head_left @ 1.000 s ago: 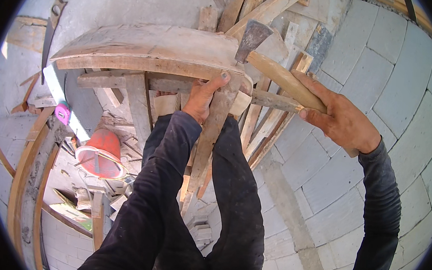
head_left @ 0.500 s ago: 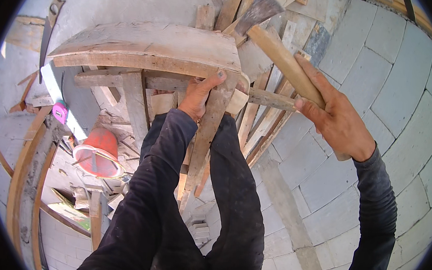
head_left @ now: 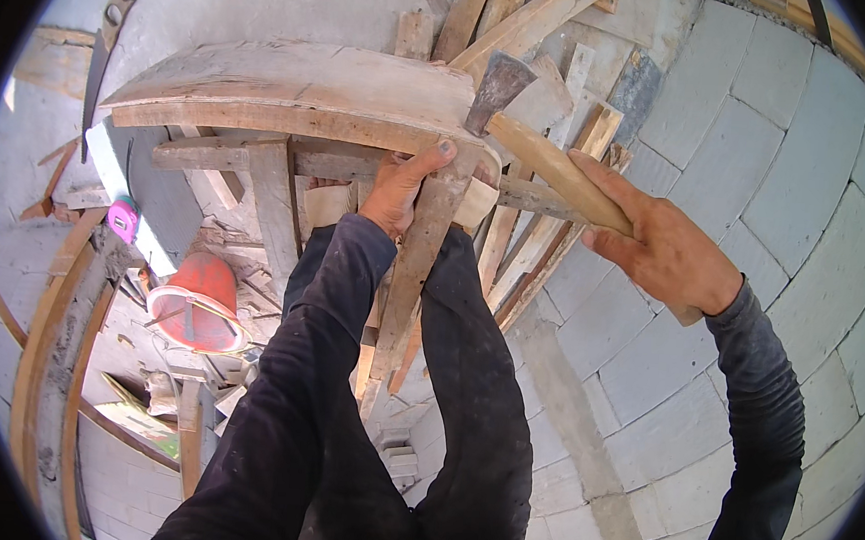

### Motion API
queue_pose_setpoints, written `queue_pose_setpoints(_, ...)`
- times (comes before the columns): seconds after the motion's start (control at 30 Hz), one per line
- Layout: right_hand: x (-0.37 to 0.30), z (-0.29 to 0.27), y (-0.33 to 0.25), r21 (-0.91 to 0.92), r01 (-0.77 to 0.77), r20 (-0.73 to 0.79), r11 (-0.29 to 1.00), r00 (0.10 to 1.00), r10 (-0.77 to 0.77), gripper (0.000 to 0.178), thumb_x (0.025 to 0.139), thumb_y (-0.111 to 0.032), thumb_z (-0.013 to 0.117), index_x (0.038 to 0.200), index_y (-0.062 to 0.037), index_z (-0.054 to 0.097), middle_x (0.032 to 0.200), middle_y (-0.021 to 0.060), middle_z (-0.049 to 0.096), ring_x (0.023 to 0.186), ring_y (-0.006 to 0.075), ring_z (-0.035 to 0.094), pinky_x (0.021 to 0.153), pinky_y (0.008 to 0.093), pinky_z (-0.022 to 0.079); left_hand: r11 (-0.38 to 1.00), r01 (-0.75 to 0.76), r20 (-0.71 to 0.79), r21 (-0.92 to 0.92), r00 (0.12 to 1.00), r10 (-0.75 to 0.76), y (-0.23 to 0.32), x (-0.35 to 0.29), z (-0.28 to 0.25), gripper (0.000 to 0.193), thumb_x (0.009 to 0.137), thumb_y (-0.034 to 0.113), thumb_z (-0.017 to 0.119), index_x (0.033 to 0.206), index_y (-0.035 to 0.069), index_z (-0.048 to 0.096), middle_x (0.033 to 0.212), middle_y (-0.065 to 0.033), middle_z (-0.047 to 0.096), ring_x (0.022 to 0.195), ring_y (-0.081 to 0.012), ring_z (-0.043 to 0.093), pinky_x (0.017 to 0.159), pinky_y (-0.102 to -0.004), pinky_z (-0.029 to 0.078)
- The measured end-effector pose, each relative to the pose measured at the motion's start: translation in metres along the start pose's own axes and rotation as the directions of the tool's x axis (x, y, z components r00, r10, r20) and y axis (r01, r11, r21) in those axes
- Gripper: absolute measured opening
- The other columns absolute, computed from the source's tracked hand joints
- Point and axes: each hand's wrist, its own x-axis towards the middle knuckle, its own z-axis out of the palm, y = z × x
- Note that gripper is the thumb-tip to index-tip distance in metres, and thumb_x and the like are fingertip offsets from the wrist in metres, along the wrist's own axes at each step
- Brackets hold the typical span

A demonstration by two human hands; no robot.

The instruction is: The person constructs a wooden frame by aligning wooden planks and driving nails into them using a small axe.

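Observation:
A curved wooden frame (head_left: 295, 82), topped with a thin bent sheet, stands in front of my legs. My left hand (head_left: 395, 195) is wrapped around a wooden batten (head_left: 425, 231) under its right end, thumb lying across the wood. In my right hand (head_left: 680, 249) is a hatchet (head_left: 560, 169), gripped by its pale wooden handle. The dark hatchet head comes down at the frame's upper right corner; whether it touches cannot be made out. A horizontal rail (head_left: 330, 163) runs behind my left hand.
On the left are a handsaw (head_left: 102, 56), a pink tape measure (head_left: 122, 219) and an orange bucket (head_left: 201, 279). Loose timber (head_left: 530, 26) lies beyond the frame. A grey block wall (head_left: 760, 173) curves along the right.
The hatchet head has swung down and slightly left to the frame's corner. My right hand has dropped a little with it, while my left hand keeps its place.

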Motion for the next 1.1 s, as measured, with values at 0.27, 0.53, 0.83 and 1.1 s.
queue_pose_setpoints(0.27,0.003,-0.014,-0.003,-0.070,-0.025,0.042,0.997,0.999,0.028,0.072,0.105,-0.028,0.060,0.168,-0.0167,0.025,0.094,0.0266,0.072,0.088,0.0403,0.072,0.090,0.0480,0.055,1.000,0.023,-0.001,0.010,1.000,-0.023,0.008,-0.003,0.000,0.065,0.088,0.023,0.085,0.142,0.003,0.054,0.134,-0.0104,0.063,0.121,-0.0211,0.064,0.104,-0.0386,0.054)
queue_pose_setpoints(0.53,0.008,-0.012,-0.003,-0.094,-0.033,0.006,0.995,0.999,0.034,0.071,0.105,-0.028,0.061,0.168,-0.0200,0.027,0.098,0.0218,0.068,0.075,0.0313,0.068,0.079,0.0423,0.057,0.999,0.052,0.027,0.000,0.998,-0.052,0.000,-0.001,-0.005,0.067,0.090,0.024,0.084,0.145,0.003,0.052,0.136,-0.0114,0.062,0.124,-0.0231,0.063,0.106,-0.0385,0.053)
queue_pose_setpoints(0.83,-0.005,-0.011,-0.027,0.344,-0.159,-0.131,0.925,0.968,0.215,0.077,0.102,-0.027,0.065,0.167,-0.0133,0.028,0.089,0.0081,0.062,0.055,0.0117,0.056,0.053,0.0301,0.051,0.995,0.095,0.074,0.019,0.993,-0.096,0.008,0.001,-0.015,0.068,0.090,0.023,0.083,0.146,0.001,0.051,0.135,-0.0126,0.063,0.127,-0.0245,0.061,0.112,-0.0393,0.048)
queue_pose_setpoints(1.1,-0.014,0.022,-0.045,0.488,-0.074,-0.311,0.869,0.916,0.253,0.076,0.101,-0.033,0.067,0.164,-0.0072,0.034,0.074,0.0026,0.056,0.049,0.0087,0.054,0.041,0.0254,0.047,0.994,0.108,0.092,0.028,0.990,-0.111,0.003,-0.004,-0.013,0.070,0.085,0.026,0.087,0.143,-0.002,0.057,0.135,-0.0136,0.065,0.124,-0.0226,0.063,0.108,-0.0338,0.048)
